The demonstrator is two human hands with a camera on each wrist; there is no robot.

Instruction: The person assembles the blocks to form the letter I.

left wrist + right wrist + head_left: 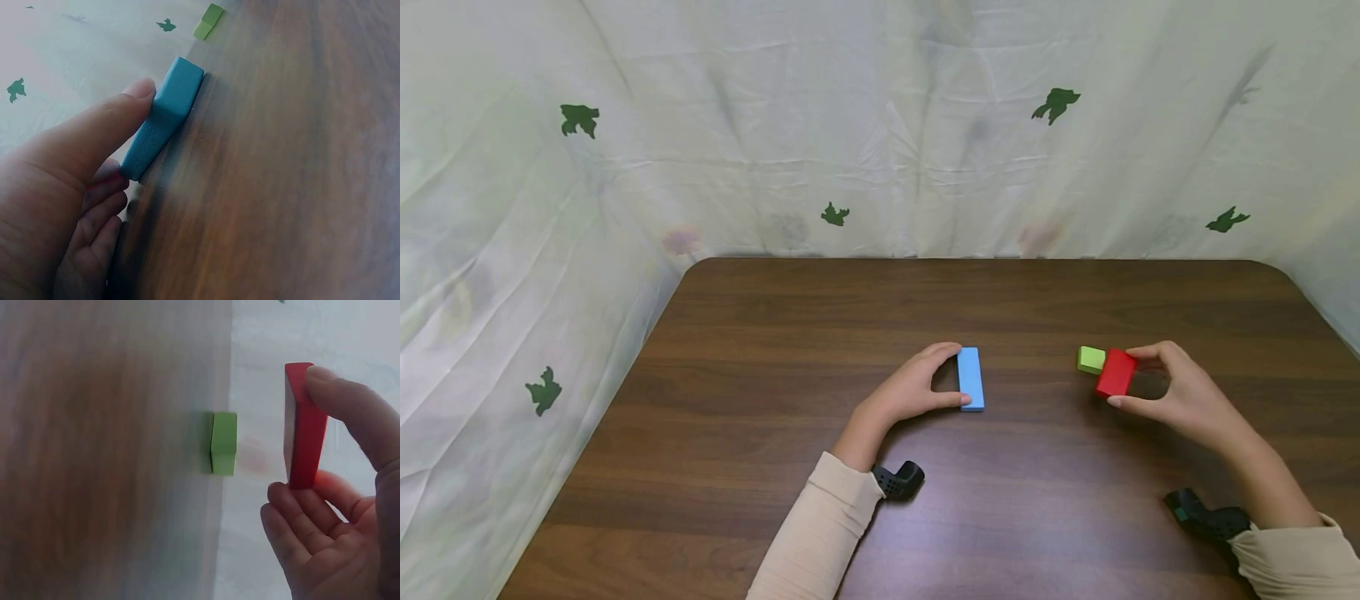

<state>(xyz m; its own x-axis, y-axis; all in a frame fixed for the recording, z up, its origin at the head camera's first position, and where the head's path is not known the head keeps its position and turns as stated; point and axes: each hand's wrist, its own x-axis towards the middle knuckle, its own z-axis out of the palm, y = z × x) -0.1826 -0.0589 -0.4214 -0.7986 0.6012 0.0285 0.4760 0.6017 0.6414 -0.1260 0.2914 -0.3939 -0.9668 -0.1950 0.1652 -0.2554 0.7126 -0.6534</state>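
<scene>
A long light-blue block (971, 379) lies flat on the brown table, seen in the head view. My left hand (912, 386) holds it by its two ends, thumb at the near end and fingers at the far end. In the left wrist view the thumb touches the side of the blue block (170, 109). My right hand (1183, 396) pinches a red block (1116, 372) between thumb and fingers. The right wrist view shows the red block (306, 434) raised off the table. A green block (1091, 359) sits on the table just left of it, partly covered in the head view.
The brown wooden table (737, 467) ends at a back edge against a pale curtain (880, 125) with dark green leaf-like shapes. Black wrist devices sit at both wrists, the left one (901, 481) and the right one (1206, 517).
</scene>
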